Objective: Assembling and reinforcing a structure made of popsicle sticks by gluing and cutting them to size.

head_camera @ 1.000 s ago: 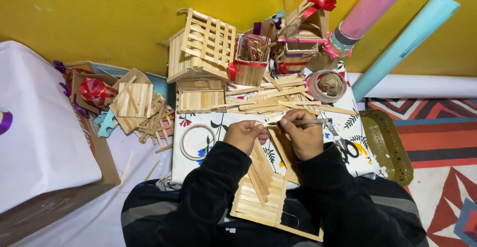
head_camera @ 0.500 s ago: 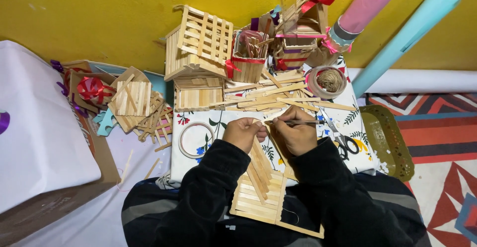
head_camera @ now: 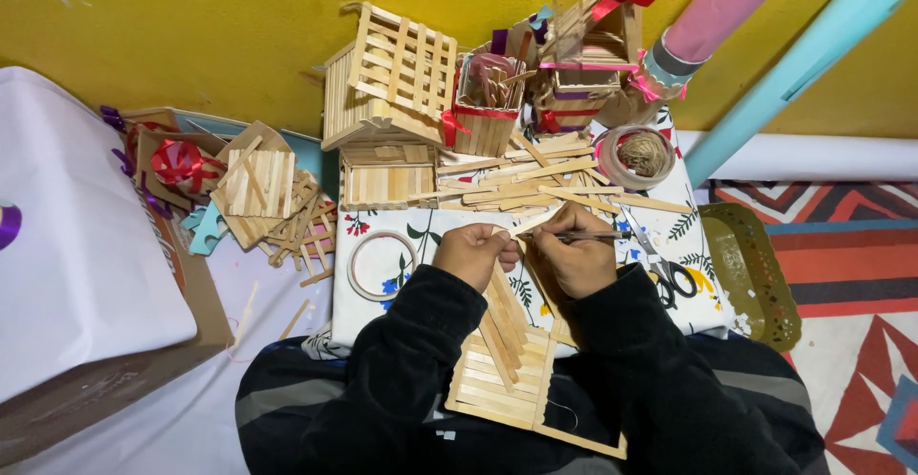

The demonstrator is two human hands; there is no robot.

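1. Left hand (head_camera: 470,253) is curled into a fist, pinching one end of a wooden craft stick (head_camera: 532,221) between the fingertips.
2. Right hand (head_camera: 572,257) is closed around a thin metal tool (head_camera: 585,237), held sideways like a pen, with its tip meeting that stick right between the two hands.
3. Just below the hands sits a half-built stick panel (head_camera: 504,360), flat sticks laid side by side, resting on the person's lap and partly hidden by the black sleeves.
4. The floral cloth (head_camera: 421,246) covers the surface in front, with a tape ring (head_camera: 381,264) left of the hands and scissors (head_camera: 662,267) to the right.
5. Further back there's a loose pile of sticks (head_camera: 535,181), a slatted stick house (head_camera: 390,78), a small stick basket (head_camera: 486,112) with red ribbon, and a twine spool (head_camera: 641,154).
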